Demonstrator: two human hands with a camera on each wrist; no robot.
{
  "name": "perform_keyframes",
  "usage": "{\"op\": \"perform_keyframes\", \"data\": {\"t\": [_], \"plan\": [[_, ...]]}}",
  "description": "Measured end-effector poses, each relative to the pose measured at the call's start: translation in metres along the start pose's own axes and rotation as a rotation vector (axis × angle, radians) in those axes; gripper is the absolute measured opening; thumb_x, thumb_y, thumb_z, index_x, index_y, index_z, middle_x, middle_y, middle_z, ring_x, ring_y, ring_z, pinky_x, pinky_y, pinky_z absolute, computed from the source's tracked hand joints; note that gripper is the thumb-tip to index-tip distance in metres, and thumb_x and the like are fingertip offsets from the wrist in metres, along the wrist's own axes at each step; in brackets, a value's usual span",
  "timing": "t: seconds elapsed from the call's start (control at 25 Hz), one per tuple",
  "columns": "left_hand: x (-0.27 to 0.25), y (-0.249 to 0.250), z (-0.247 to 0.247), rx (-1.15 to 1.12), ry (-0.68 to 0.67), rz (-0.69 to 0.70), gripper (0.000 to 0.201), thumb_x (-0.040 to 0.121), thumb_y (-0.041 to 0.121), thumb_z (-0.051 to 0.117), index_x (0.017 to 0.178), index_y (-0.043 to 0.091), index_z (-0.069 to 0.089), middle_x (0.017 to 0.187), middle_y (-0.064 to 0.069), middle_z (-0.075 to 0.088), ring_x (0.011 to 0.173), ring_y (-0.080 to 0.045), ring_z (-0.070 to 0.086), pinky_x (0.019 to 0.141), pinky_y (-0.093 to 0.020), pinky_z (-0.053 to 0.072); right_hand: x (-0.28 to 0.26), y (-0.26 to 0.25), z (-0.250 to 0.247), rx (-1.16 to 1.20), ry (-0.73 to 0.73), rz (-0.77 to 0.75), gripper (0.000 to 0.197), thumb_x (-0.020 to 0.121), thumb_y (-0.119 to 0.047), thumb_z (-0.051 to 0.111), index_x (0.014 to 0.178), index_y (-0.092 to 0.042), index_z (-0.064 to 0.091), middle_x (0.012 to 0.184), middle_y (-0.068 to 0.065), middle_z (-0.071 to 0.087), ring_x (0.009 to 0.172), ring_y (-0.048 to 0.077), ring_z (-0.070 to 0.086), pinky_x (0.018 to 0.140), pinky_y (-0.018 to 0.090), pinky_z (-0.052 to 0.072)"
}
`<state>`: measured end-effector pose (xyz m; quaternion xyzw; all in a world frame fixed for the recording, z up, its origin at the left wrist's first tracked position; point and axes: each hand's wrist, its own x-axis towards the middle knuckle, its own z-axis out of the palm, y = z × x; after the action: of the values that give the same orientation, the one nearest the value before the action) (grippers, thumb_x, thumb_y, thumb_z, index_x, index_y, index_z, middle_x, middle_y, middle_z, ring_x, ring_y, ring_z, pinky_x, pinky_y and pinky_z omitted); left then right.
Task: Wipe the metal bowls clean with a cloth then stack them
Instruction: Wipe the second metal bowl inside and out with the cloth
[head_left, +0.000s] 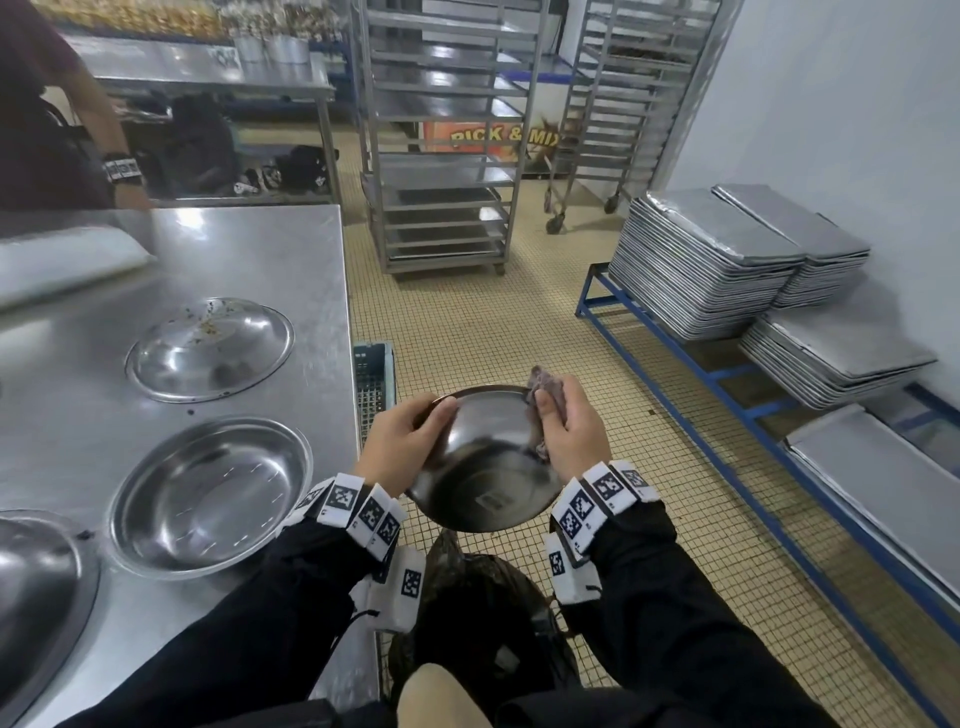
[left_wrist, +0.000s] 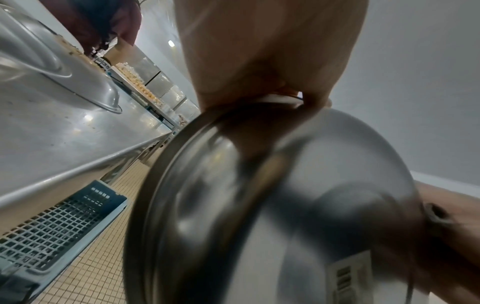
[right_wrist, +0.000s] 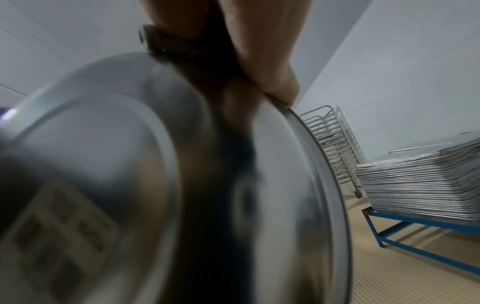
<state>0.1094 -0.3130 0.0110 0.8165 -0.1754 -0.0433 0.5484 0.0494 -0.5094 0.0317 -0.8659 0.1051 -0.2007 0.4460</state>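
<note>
I hold a shallow metal bowl (head_left: 488, 467) tilted in the air beside the steel table (head_left: 260, 249). My left hand (head_left: 410, 441) grips its left rim, thumb inside. My right hand (head_left: 571, 426) pinches a purplish cloth (head_left: 545, 387) over the right rim. The left wrist view shows the bowl's underside (left_wrist: 285, 205) below my left hand (left_wrist: 259, 51). In the right wrist view my right hand (right_wrist: 259, 51) clamps the cloth (right_wrist: 168, 41) on the bowl (right_wrist: 155, 185). On the table lie a shiny bowl (head_left: 210, 499), a bowl with crumbs (head_left: 208, 348) and a third (head_left: 36, 571) at the left edge.
A black bin bag (head_left: 483, 597) sits on the floor under the held bowl. A blue crate (head_left: 374, 374) stands by the table's edge. Stacked trays (head_left: 701, 260) lie on a blue frame at right, wheeled racks (head_left: 441, 156) behind. Another person (head_left: 52, 104) stands at the far left.
</note>
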Motion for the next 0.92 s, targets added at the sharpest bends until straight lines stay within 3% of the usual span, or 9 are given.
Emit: {"op": "perform_keyframes", "data": {"t": [0.16,0.32,0.44,0.48,0.6,0.68,0.76,0.84,0.92], "plan": [[-0.003,0.006,0.0,-0.06,0.048,-0.02,0.05,0.082,0.058,0.048,0.077,0.01,0.062,0.068,-0.007,0.058,0.064,-0.025,0.053,0.069,-0.046,0.049,-0.007,0.003,0.009,-0.052,0.161,-0.04,0.019,0.097,-0.031,0.044,0.101,-0.014,0.052,0.089,-0.003,0.058,0.077,0.009,0.054,0.066,0.018,0.04],[-0.004,0.015,0.002,0.006,0.116,0.085,0.061,0.079,0.066,0.043,0.073,0.008,0.056,0.067,-0.011,0.06,0.063,-0.033,0.057,0.064,-0.046,0.051,-0.006,0.006,0.011,0.126,0.252,0.477,0.041,0.098,-0.045,0.036,0.114,-0.011,0.053,0.097,0.003,0.061,0.095,0.024,0.061,0.073,0.029,0.045],[-0.008,0.017,0.002,0.165,0.103,0.214,0.061,0.078,0.065,0.042,0.068,0.005,0.054,0.061,-0.006,0.058,0.055,-0.024,0.053,0.053,-0.036,0.047,0.003,0.003,0.005,0.475,0.043,0.788,0.101,0.063,-0.09,0.038,0.118,-0.007,0.054,0.101,0.009,0.066,0.096,0.029,0.064,0.087,0.044,0.052],[-0.01,0.017,0.002,0.205,0.106,0.247,0.061,0.08,0.066,0.043,0.065,0.007,0.053,0.058,-0.003,0.056,0.053,-0.021,0.05,0.051,-0.033,0.043,0.006,0.005,0.003,0.614,-0.018,0.861,0.105,0.056,-0.09,0.046,0.12,-0.006,0.055,0.105,0.013,0.067,0.096,0.031,0.065,0.087,0.048,0.053],[-0.014,0.007,-0.003,0.262,0.128,0.311,0.059,0.09,0.067,0.033,0.06,0.021,0.053,0.062,0.012,0.055,0.063,-0.01,0.053,0.071,-0.035,0.04,0.005,-0.006,0.0,0.809,-0.075,0.929,0.043,0.081,-0.031,0.065,0.114,-0.004,0.056,0.114,0.022,0.061,0.098,0.036,0.063,0.078,0.052,0.056],[-0.017,0.005,-0.008,0.351,0.151,0.282,0.054,0.093,0.061,0.035,0.07,0.019,0.059,0.088,0.009,0.065,0.095,-0.012,0.057,0.093,-0.038,0.032,0.001,-0.012,0.004,0.781,-0.102,0.918,0.035,0.083,-0.005,0.058,0.118,-0.005,0.053,0.116,0.023,0.057,0.098,0.039,0.06,0.07,0.052,0.057],[-0.017,0.008,-0.019,0.392,0.231,0.171,0.022,0.089,0.04,0.052,0.093,0.02,0.059,0.121,0.001,0.05,0.122,-0.018,0.038,0.105,-0.04,0.022,-0.001,-0.022,0.011,0.77,-0.126,0.9,0.034,0.084,0.005,0.055,0.117,0.001,0.052,0.109,0.025,0.059,0.093,0.039,0.062,0.069,0.05,0.058],[-0.017,0.009,-0.036,0.323,0.266,-0.004,0.041,0.083,0.02,0.059,0.123,0.022,0.047,0.134,-0.002,0.031,0.131,-0.022,0.022,0.112,-0.047,0.015,-0.001,-0.039,0.016,0.778,-0.174,0.87,0.03,0.085,0.007,0.053,0.114,0.002,0.051,0.105,0.025,0.061,0.091,0.037,0.064,0.071,0.048,0.058],[-0.016,0.003,-0.064,0.142,0.322,-0.109,0.059,0.079,0.02,0.057,0.135,0.018,0.038,0.136,-0.005,0.031,0.132,-0.026,0.026,0.114,-0.053,0.02,0.005,-0.058,0.026,0.71,-0.258,0.812,0.027,0.086,0.007,0.05,0.113,0.0,0.05,0.103,0.022,0.061,0.088,0.033,0.064,0.072,0.046,0.058]]}}
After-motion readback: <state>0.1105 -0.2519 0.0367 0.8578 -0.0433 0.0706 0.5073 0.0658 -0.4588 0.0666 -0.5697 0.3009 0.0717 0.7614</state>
